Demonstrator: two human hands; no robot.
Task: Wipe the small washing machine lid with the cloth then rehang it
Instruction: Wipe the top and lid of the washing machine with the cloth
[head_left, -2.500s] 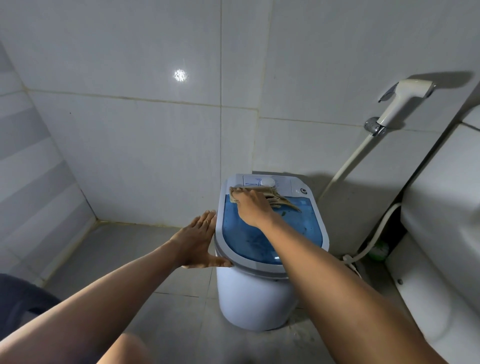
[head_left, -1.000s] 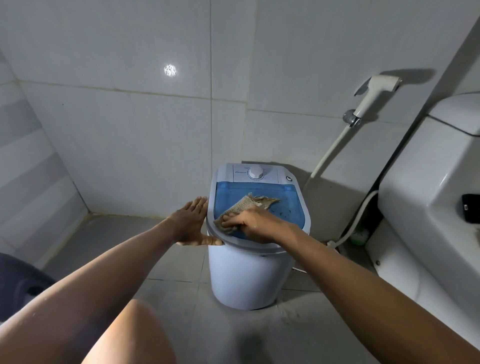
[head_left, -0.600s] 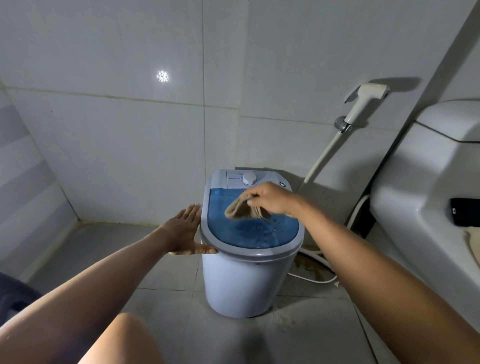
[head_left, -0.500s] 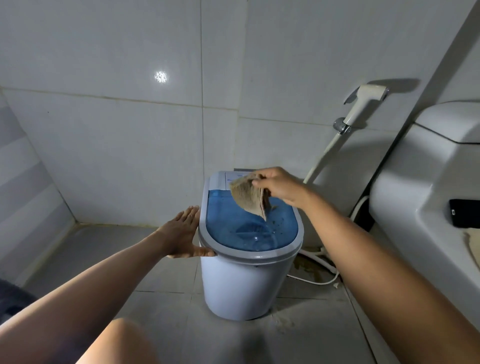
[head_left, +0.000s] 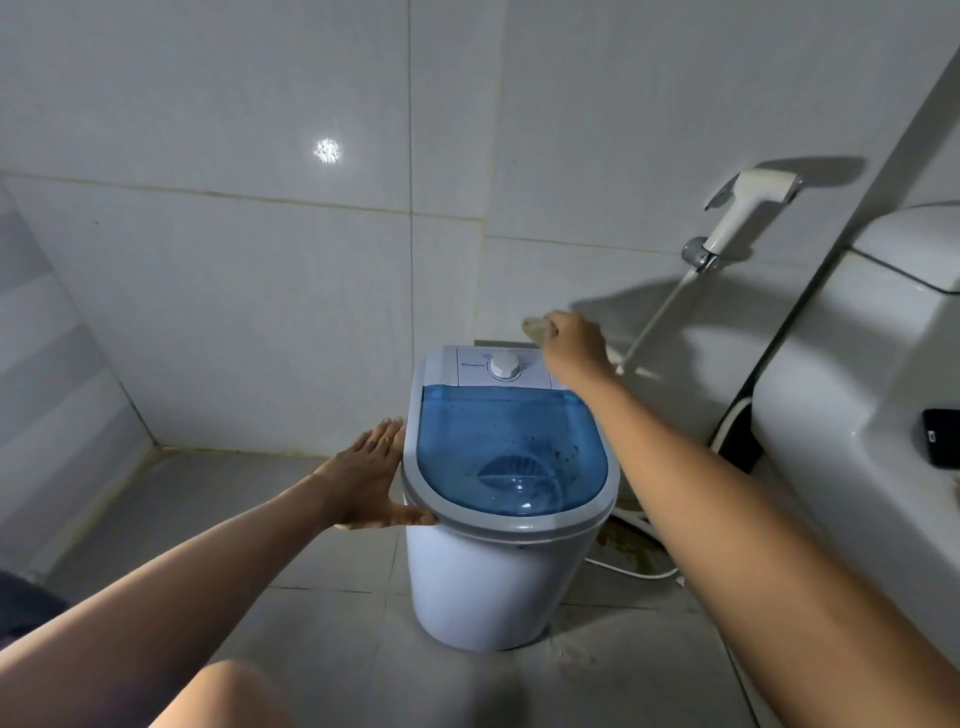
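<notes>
A small white washing machine (head_left: 483, 587) stands on the tiled floor, its clear blue lid (head_left: 509, 447) closed inside a grey rim. My left hand (head_left: 371, 478) lies flat against the machine's left rim, fingers stretched out. My right hand (head_left: 574, 345) is raised above the back right corner of the machine, near the wall. It is closed on a beige cloth (head_left: 536, 328), of which only a bunched corner shows past my fingers.
A white dial (head_left: 503, 366) sits on the machine's back panel. A bidet sprayer (head_left: 748, 208) with its hose hangs on the wall to the right. A white toilet tank (head_left: 852, 395) fills the right side, with a dark phone (head_left: 943, 437) on it. My knee shows at the bottom.
My right hand has lifted the cloth off the blue lid and carried it up and back toward the wall. My left hand has stayed on the rim.
</notes>
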